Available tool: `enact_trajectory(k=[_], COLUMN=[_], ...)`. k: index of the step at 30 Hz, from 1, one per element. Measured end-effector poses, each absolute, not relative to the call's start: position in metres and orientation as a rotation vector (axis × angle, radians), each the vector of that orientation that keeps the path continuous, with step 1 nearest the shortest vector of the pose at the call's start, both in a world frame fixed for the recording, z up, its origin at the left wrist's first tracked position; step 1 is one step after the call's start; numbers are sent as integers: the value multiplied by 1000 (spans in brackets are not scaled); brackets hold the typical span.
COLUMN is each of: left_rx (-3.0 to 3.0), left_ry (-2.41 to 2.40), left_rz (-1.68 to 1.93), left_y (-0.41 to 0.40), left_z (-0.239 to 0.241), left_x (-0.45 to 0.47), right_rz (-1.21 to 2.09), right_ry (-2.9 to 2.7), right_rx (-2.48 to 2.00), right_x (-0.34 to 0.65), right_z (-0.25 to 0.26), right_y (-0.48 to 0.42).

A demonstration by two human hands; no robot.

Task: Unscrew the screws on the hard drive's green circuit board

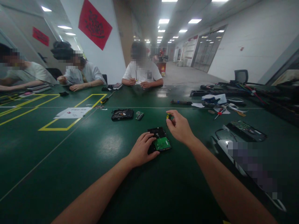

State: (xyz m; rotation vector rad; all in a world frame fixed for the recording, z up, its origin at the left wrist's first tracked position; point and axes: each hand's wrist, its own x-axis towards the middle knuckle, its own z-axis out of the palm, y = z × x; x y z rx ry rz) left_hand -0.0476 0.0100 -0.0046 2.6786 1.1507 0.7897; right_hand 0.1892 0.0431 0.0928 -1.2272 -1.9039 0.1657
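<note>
Hard drive (pixel 157 133), green circuit board (pixel 163 144) facing up, centre frame on green table (pixel 70 155). Left hand (pixel 142 149) curled over its left edge, pinning it. Right hand (pixel 179 127) pinches yellow-handled screwdriver (pixel 168 117) just upper right of it. Best: press drive flat, tool square to board.

Drive (pixel 161 141) on table (pixel 93 161) — screwdriver (pixel 168 117) just behind

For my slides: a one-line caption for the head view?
Left hand rests on a hard drive on a green table; right hand pinches a yellow tool.

Left hand (pixel 142 151) hides part of the hard drive (pixel 163 143).
</note>
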Motion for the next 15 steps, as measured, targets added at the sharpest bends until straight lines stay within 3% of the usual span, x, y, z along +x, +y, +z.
enact_trajectory(k=[10,15], left_rx=[2656,2652], left_ry=[1145,1140], left_rz=[807,820], left_y=[10,10], left_z=[-5,-5], left_x=[-48,-48], right_rz=[397,273], right_ry=[-1877,-1908], right_rx=[-1212,-1203], right_x=[197,195], right_z=[93,93], right_y=[45,43])
